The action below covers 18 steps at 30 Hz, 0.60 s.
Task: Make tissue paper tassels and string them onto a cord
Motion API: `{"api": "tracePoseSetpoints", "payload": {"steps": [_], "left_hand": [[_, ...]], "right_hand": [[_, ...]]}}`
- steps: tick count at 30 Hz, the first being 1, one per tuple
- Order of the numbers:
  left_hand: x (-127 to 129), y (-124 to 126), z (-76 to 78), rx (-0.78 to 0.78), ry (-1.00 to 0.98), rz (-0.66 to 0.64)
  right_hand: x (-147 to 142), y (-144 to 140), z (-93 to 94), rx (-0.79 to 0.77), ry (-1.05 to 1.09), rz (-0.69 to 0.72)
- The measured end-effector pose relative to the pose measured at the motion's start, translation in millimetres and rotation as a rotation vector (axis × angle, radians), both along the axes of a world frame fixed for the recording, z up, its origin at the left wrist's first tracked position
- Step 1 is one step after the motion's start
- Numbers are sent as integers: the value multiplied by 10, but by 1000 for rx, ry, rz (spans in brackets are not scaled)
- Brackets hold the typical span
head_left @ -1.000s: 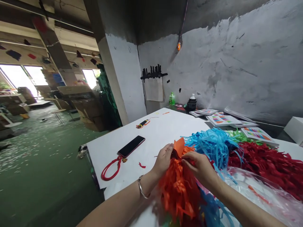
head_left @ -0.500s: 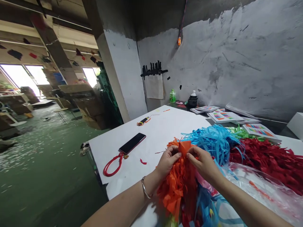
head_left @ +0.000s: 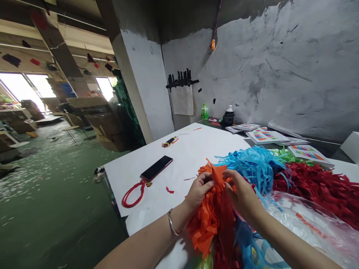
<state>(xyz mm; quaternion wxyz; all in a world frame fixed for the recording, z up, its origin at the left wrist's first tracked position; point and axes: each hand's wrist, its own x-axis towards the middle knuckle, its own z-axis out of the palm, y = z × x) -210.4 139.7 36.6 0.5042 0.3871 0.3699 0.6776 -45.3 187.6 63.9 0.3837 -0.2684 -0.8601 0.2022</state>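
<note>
Both forearms reach forward over the white table (head_left: 157,168). The left hand (head_left: 199,189) and right hand (head_left: 241,194) pinch the orange paper fringe (head_left: 214,216) from either side, fingers curled shut on its top.

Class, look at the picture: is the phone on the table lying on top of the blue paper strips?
No: the phone lies on the bare white table, apart from the blue paper strips.

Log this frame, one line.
left hand: grip on orange fringed paper bundle | right hand: grip on same | white table
</note>
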Motion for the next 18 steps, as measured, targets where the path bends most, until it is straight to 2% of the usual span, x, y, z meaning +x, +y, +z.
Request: {"api": "tracePoseSetpoints", "payload": {"steps": [4,7,18], "left_hand": [[4,-8,-9,-1,-4,-14],[14,-22,-6,-2,-14,-14],[29,-50,16,-7,41,0]], "right_hand": [[-16,-78,4,125,-89,86],[-15,-72,17,155,-115,88],[2,22,-21,79,-64,64]]}}
